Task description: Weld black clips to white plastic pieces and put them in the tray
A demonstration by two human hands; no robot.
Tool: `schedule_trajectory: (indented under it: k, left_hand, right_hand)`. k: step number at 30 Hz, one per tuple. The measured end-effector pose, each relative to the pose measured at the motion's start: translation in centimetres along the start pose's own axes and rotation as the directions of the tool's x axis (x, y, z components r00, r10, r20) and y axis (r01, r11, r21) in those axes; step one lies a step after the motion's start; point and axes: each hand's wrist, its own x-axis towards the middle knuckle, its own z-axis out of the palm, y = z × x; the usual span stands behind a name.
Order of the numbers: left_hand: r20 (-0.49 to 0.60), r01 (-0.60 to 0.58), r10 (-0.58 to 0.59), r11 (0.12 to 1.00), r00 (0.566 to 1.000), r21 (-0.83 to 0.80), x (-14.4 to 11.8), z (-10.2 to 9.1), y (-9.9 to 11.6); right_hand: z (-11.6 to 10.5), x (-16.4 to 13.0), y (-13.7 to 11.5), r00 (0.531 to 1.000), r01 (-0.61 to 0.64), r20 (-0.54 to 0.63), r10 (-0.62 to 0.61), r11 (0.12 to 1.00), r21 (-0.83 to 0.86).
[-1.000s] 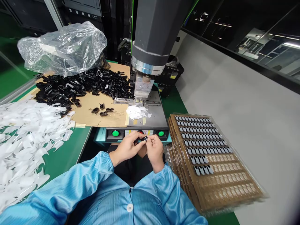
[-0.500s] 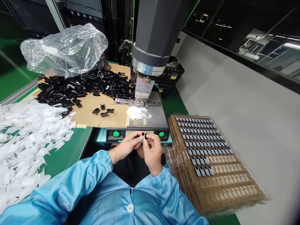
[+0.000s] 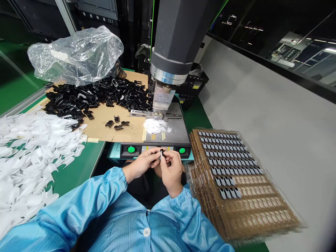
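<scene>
My left hand (image 3: 143, 163) and my right hand (image 3: 172, 171) meet in front of the machine's front panel, both pinching a small black plastic clip (image 3: 162, 152). A pale strip shows along the clip's near side; the rest is covered by my fingers. Just beyond my hands lies a small heap of white plastic pieces (image 3: 154, 126) on the machine's grey base. Several loose black clips (image 3: 117, 119) rest on the cardboard (image 3: 105, 134) to the left, in front of a large pile of black clips (image 3: 99, 94).
The press head (image 3: 162, 96) hangs over a metal fixture (image 3: 157, 113). Green buttons (image 3: 131, 149) flank the front panel. White pieces (image 3: 31, 157) cover the left table. To my right, stacked trays (image 3: 262, 210) hold rows of black-and-grey parts. A clear plastic bag (image 3: 76, 56) lies behind the black pile.
The view has shifted slightly. Both hands stay together on the black clip, which appears turned a little between the fingers.
</scene>
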Motion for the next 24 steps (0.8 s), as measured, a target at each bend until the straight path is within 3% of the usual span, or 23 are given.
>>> schedule_trajectory:
  k: [9, 12, 15, 17, 20, 24]
  left_hand:
    - [0.016, -0.021, 0.020, 0.996, 1.000, 0.088, 0.2, -0.2, -0.5]
    - [-0.017, -0.147, 0.156, 0.958, 0.988, 0.248, 0.2, -0.4, -0.9]
    - [-0.020, -0.317, 0.380, 0.798, 0.925, 0.513, 0.0, -0.4, -0.9]
    - [0.025, -0.369, 0.469, 0.659, 0.883, 0.656, -0.3, -0.5, -0.6]
    - [0.104, -0.399, 0.514, 0.507, 0.852, 0.765, -0.6, -0.4, 0.0]
    - [0.188, -0.452, 0.545, 0.403, 0.817, 0.796, -0.8, -0.4, 0.4]
  right_hand:
    - [0.0, -0.1, 0.1, 1.000, -0.022, -0.004, 0.022, 1.000, 0.012]
    - [0.0, -0.2, 0.5, 0.998, -0.069, -0.001, 0.069, 0.995, 0.079]
    - [-0.1, -0.3, 1.1, 0.993, -0.120, 0.011, 0.120, 0.984, 0.132]
    - [-0.1, -0.4, 1.4, 0.990, -0.141, 0.016, 0.140, 0.980, 0.142]
    - [-0.2, -0.4, 1.8, 0.988, -0.156, 0.026, 0.153, 0.977, 0.148]
    - [-0.2, -0.5, 2.1, 0.988, -0.153, 0.042, 0.148, 0.973, 0.170]
